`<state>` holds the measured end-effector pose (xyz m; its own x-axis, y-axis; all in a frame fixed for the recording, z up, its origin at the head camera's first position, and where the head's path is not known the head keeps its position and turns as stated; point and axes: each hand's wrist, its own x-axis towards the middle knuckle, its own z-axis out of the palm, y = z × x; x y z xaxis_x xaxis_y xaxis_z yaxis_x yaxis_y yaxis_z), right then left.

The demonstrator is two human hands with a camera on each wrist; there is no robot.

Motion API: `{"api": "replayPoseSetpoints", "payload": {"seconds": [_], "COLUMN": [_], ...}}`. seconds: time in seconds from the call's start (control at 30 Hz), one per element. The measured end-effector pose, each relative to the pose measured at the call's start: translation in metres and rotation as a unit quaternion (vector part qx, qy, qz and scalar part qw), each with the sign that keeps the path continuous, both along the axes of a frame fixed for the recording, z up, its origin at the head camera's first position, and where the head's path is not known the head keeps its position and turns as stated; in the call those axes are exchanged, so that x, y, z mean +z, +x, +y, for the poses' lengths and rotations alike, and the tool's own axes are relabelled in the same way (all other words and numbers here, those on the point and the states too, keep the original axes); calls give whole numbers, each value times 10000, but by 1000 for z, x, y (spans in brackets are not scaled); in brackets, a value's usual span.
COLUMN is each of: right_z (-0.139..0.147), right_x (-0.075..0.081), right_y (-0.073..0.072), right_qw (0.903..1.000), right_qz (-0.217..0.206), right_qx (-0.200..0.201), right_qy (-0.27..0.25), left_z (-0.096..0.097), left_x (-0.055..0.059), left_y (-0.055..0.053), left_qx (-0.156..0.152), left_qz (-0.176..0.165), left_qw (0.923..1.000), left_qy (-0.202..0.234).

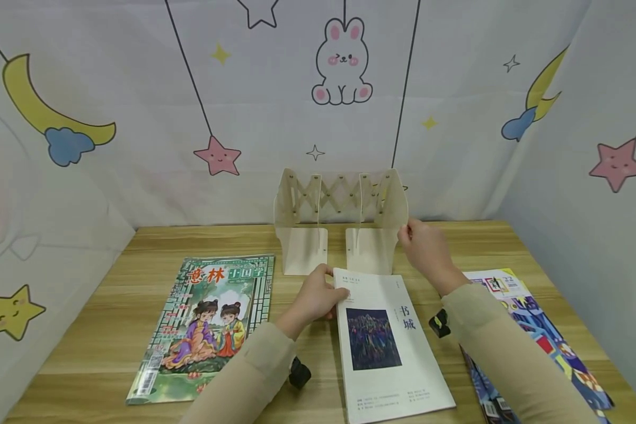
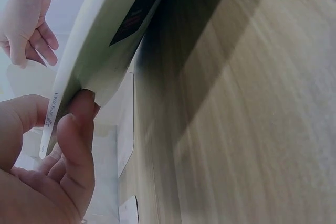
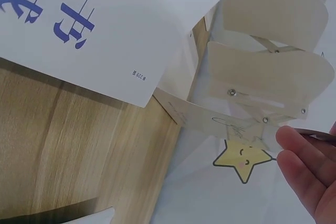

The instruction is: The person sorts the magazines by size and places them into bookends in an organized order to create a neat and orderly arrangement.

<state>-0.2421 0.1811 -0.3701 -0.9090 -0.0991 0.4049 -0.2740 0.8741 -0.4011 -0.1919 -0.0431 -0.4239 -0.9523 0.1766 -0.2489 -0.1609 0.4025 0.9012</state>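
A white magazine with a dark picture on its cover is tilted up from the table. My left hand grips its left edge near the top, thumb over the cover; in the left wrist view, curled fingers press its underside. Behind it stands a cream expandable book rack with upright dividers and a folding lattice back. My right hand pinches the front edge of the rack's right end panel, as the right wrist view shows. The panel partly hides behind those fingertips.
A green illustrated magazine lies flat on the wooden table at the left. Several colourful magazines lie at the right, partly under my right forearm. A printed cloth hangs behind the rack.
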Motion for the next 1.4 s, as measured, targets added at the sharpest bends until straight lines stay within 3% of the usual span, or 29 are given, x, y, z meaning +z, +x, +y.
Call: {"api": "replayPoseSetpoints", "payload": {"seconds": [0.43, 1.1, 1.4], "right_z": [0, -4, -4], "right_x": [1, 3, 3], "right_y": [1, 2, 1], "right_qw": [9999, 9991, 9991], "right_qz": [61, 246, 140], "right_qx": [-21, -139, -173], "right_qy": [98, 319, 356], "left_z": [-1, -4, -5], "left_x": [8, 22, 25], "left_y": [5, 10, 10], "left_qx": [31, 114, 130], "left_qz": [340, 503, 667], "left_qw": [9994, 9984, 9977], "left_qy": [23, 231, 75]}}
